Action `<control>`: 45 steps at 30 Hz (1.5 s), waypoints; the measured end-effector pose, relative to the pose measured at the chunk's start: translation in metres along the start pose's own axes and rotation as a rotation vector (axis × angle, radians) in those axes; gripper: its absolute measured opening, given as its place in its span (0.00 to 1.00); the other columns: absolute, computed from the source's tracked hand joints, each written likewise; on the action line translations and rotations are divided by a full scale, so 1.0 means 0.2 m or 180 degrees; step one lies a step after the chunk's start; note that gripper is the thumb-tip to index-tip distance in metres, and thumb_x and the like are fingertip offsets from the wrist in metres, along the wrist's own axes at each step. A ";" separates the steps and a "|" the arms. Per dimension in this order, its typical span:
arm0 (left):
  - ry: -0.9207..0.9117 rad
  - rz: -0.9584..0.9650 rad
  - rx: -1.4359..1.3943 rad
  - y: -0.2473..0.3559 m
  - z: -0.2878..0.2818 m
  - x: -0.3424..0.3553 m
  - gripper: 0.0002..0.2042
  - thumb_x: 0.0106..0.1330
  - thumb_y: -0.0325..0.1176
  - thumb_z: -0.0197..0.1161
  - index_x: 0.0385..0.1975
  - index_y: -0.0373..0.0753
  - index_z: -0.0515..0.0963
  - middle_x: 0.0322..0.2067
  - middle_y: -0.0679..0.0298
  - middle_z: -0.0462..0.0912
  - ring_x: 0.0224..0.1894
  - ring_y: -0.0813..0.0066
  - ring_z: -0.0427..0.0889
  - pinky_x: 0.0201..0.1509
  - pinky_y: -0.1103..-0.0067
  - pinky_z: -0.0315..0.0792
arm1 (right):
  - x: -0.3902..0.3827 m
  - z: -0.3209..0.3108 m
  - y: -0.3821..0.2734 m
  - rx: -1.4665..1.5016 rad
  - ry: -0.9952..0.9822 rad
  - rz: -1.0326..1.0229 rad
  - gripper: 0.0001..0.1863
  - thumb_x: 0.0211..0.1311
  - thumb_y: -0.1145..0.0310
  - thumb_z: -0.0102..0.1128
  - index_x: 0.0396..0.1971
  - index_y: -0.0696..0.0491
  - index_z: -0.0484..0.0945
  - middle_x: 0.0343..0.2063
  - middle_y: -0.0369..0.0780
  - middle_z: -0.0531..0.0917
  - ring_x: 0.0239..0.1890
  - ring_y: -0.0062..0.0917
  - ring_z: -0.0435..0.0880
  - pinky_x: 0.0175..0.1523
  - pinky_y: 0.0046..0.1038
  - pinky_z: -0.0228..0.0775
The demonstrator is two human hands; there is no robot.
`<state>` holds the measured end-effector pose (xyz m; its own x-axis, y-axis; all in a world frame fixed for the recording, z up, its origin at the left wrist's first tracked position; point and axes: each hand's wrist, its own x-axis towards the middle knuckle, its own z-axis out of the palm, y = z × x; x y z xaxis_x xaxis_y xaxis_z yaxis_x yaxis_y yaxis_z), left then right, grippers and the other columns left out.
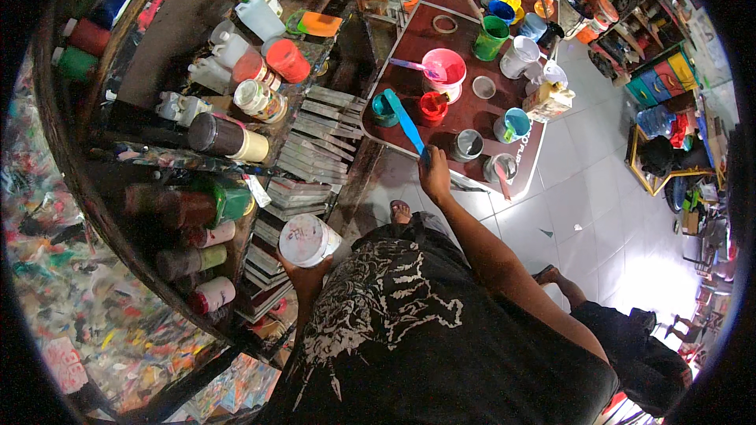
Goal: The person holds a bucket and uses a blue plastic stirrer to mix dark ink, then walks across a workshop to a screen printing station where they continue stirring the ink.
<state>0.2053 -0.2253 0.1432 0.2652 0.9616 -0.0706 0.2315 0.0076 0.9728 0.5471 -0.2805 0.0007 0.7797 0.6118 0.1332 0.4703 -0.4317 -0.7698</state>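
Note:
My right hand (pixel 435 177) is closed round the dark end of a long blue spatula (pixel 406 124). The spatula's far tip lies over a teal paint cup (pixel 383 115) at the near left corner of the dark red table (pixel 480 130); whether it touches the cup I cannot tell. Low on the left, my left hand (pixel 303 274) grips a white tub (pixel 307 241) with a pale, stained lid from below. Close to the spatula stand a red paint cup (pixel 434 107) and a larger pink paint tub (pixel 443 71) with a purple stick across its rim.
Grey and teal paint cups (pixel 468 144) (pixel 513 124) stand near the table's front edge. Shelves with paint tubs (pixel 260 101) and jugs (pixel 260 17) line my left, beside stacked screen frames (pixel 319 138). Another person's leg (pixel 568 287) shows at the lower right on the tiled floor (pixel 598 189).

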 end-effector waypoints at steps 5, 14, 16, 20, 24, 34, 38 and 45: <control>0.0107 -0.0290 -0.0343 -0.06 -0.08 -0.04 0.52 0.36 0.26 0.78 0.62 0.36 0.47 0.56 0.53 0.63 0.59 0.60 0.66 0.62 0.66 0.64 | 0.05 0.11 0.06 -0.0018 -0.0178 0.0091 0.18 0.57 0.70 0.57 0.47 0.57 0.66 0.38 0.54 0.71 0.40 0.53 0.71 0.42 0.46 0.65; 0.0321 -0.0346 -0.0198 -0.14 -0.16 -0.07 0.53 0.35 0.25 0.77 0.63 0.37 0.46 0.57 0.53 0.62 0.59 0.60 0.66 0.62 0.65 0.64 | -0.17 -0.08 0.08 -0.0052 -0.0352 0.0283 0.18 0.56 0.71 0.58 0.45 0.58 0.67 0.38 0.53 0.71 0.41 0.53 0.72 0.43 0.44 0.65; 0.0317 -0.0348 -0.0231 -0.14 -0.16 -0.06 0.53 0.35 0.25 0.77 0.63 0.37 0.46 0.57 0.53 0.62 0.59 0.60 0.66 0.62 0.65 0.64 | -0.22 -0.16 0.07 -0.0079 -0.0413 0.0373 0.17 0.56 0.71 0.58 0.45 0.59 0.68 0.38 0.53 0.72 0.42 0.52 0.72 0.44 0.43 0.66; 0.0267 -0.0351 -0.0331 -0.13 -0.14 -0.04 0.54 0.35 0.25 0.78 0.63 0.38 0.46 0.57 0.53 0.62 0.59 0.60 0.66 0.62 0.64 0.64 | -0.26 -0.25 0.05 0.0027 -0.0096 0.0046 0.15 0.59 0.72 0.57 0.45 0.59 0.70 0.39 0.53 0.75 0.42 0.49 0.74 0.44 0.39 0.67; 0.0199 -0.0347 -0.0434 -0.11 -0.11 -0.01 0.54 0.35 0.24 0.78 0.63 0.38 0.45 0.57 0.53 0.62 0.59 0.60 0.66 0.62 0.64 0.65 | -0.16 -0.14 0.04 0.0351 -0.0098 0.0057 0.11 0.64 0.68 0.51 0.39 0.60 0.73 0.28 0.48 0.77 0.29 0.39 0.77 0.35 0.34 0.68; 0.0166 -0.0267 -0.0302 -0.11 -0.10 -0.05 0.54 0.36 0.26 0.78 0.63 0.38 0.45 0.58 0.53 0.61 0.60 0.60 0.65 0.62 0.64 0.64 | 0.06 0.22 0.12 0.1890 -0.0846 0.1340 0.20 0.69 0.57 0.45 0.24 0.57 0.73 0.16 0.34 0.72 0.15 0.16 0.67 0.21 0.22 0.60; 0.0204 -0.0237 -0.0212 -0.11 -0.09 -0.07 0.54 0.36 0.28 0.79 0.63 0.37 0.45 0.58 0.53 0.61 0.60 0.60 0.65 0.63 0.65 0.63 | -0.06 0.16 0.19 0.1619 -0.0878 0.1427 0.20 0.68 0.56 0.46 0.26 0.58 0.76 0.16 0.37 0.75 0.16 0.19 0.71 0.23 0.26 0.63; -0.0001 -0.0130 -0.0170 -0.06 -0.02 -0.01 0.52 0.35 0.26 0.78 0.62 0.37 0.48 0.57 0.54 0.62 0.59 0.60 0.65 0.64 0.67 0.62 | -0.36 -0.22 0.11 0.1044 -0.0793 0.1300 0.19 0.69 0.59 0.46 0.30 0.60 0.77 0.17 0.38 0.76 0.18 0.20 0.71 0.25 0.27 0.64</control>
<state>0.1978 -0.2252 0.1334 0.2569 0.9601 -0.1106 0.1918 0.0615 0.9795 0.5190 -0.3627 0.0015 0.7314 0.5937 -0.3356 -0.0319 -0.4617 -0.8865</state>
